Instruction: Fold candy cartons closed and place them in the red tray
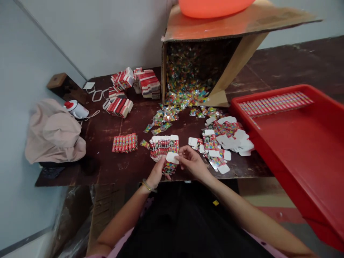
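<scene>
Near the table's front edge, my left hand [157, 172] is closed around a small printed candy box [170, 167] with a white flap [172, 157] standing out at its top. The fingers of my right hand [192, 161] pinch that flap from the right side. Just beyond my hands lies a row of similar small boxes [161, 146] with white flaps. A single wrapped candy packet [145, 144] rests at the row's left. On the right is a loose heap of flat cartons [233, 138] with white flaps. Farther left, a neat row of closed boxes [124, 143] sits on the table.
A cardboard box [228, 77] on its side spills candy packets [185, 96] onto the table. A red tray [303, 143] at right holds a row of boxes [276, 104]. Bundled cartons [146, 83], a white-and-red container [76, 109] and pink cloth [55, 132] stand at left.
</scene>
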{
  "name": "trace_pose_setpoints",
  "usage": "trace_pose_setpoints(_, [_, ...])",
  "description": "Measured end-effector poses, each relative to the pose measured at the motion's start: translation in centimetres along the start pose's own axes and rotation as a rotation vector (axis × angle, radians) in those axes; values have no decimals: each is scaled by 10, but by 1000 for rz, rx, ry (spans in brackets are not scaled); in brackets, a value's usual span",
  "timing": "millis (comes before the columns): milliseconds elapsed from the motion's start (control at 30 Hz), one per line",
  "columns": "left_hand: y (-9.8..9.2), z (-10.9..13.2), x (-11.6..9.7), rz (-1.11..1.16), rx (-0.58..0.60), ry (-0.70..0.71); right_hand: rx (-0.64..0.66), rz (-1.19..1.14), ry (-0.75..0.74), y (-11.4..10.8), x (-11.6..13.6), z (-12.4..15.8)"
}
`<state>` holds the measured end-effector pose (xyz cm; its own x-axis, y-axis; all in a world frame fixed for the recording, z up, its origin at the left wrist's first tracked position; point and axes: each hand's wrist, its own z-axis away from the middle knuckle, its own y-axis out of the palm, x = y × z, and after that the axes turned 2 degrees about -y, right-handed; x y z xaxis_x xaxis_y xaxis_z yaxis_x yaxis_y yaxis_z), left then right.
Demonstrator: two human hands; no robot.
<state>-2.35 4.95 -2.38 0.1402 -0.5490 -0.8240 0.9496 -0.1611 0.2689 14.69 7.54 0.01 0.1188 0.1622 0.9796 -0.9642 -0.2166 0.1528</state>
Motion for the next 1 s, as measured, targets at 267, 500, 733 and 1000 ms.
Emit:
trace_pose_setpoints(267, [-4, 1, -9, -286, 109, 40, 298, 80, 106, -2, -7, 4])
trace_pose_setpoints(500, [-15, -7, -15, -209, 154, 34, 434, 489, -374, -6, 5, -2])
trace_pose_setpoints(733, [-19, 1, -24, 30, 251, 5, 252, 450, -309, 3, 13, -6])
trace_pose_setpoints(1000, [-19, 23, -21, -100, 54, -56, 276, 688, -449, 14, -2, 0])
